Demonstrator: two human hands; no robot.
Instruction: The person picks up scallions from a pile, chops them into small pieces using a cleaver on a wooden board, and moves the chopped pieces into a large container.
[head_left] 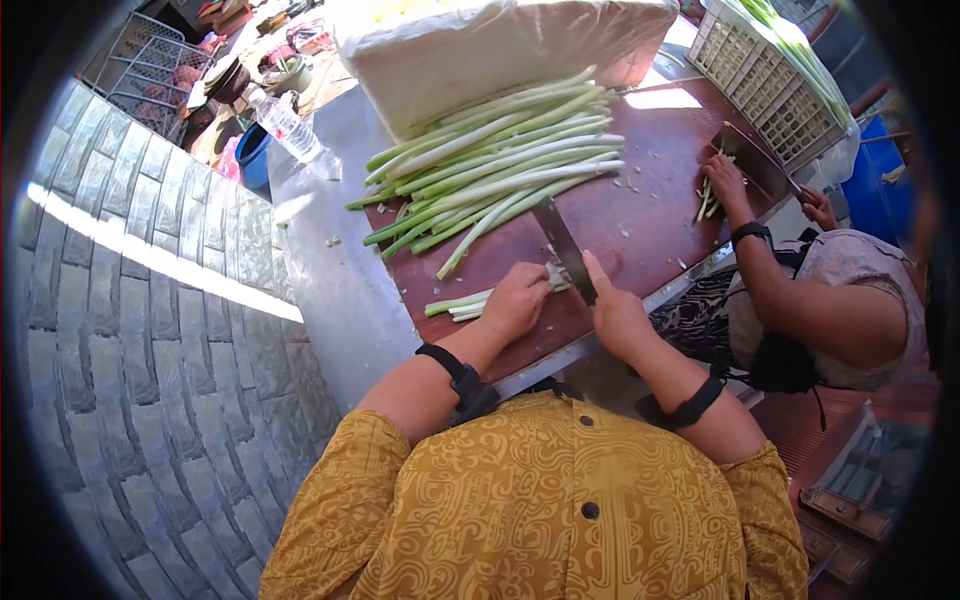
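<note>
On a reddish-brown board (460, 344), my left hand (517, 300) presses down on a small bunch of green onion stalks (455, 304), its fingers closed round them. My right hand (622, 318) grips the handle of a cleaver (566, 245), one finger stretched along the blade. The blade stands beside the cut end of the bunch, close to my left fingertips. Past both hands lies a large pile of long green onions (500, 165), roughly side by side. Small white cut bits are scattered on the board.
At the right, a co-worker's hand (725, 183) holds stalks near another knife (760, 155). A plastic crate (770, 85) with green onions stands behind. A white covered block (500, 65) borders the pile. A clear bottle (287, 125) lies at the metal table's (330, 260) left edge, above a blue bucket (254, 158).
</note>
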